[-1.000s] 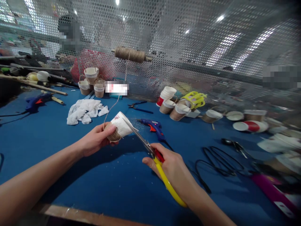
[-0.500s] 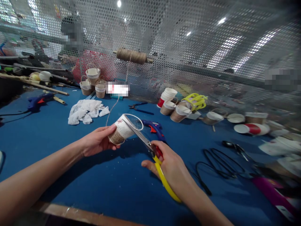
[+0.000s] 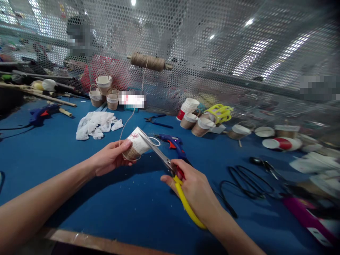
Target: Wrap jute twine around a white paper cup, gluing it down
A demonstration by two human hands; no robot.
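Note:
A white paper cup [image 3: 138, 142], its lower part wound with brown twine, lies tilted in my left hand [image 3: 113, 158], fingers wrapped around its base. My right hand [image 3: 195, 187] grips a pair of scissors [image 3: 162, 156] with yellow and red handles. The blades reach the cup's rim, and part of the rim [image 3: 154, 141] hangs away from the cup as a loop. A strand of twine [image 3: 126, 124] runs from the cup up to the twine spool [image 3: 147, 61] on the mesh. Just behind the cup lies a blue glue gun [image 3: 174, 143].
Crumpled white cloth [image 3: 92, 124] and pliers [image 3: 158, 121] lie on the blue table. Small twine-wrapped buckets [image 3: 104, 83] stand back left; wrapped cups [image 3: 203, 126] and a white cup stack [image 3: 188, 107] stand to the right. A black cable [image 3: 249, 187] and second glue gun [image 3: 44, 114] lie at the sides.
The scissors have cut further along the cup's rim, and the rim strip now hangs farther off the cup. The cup has turned slightly in my left hand.

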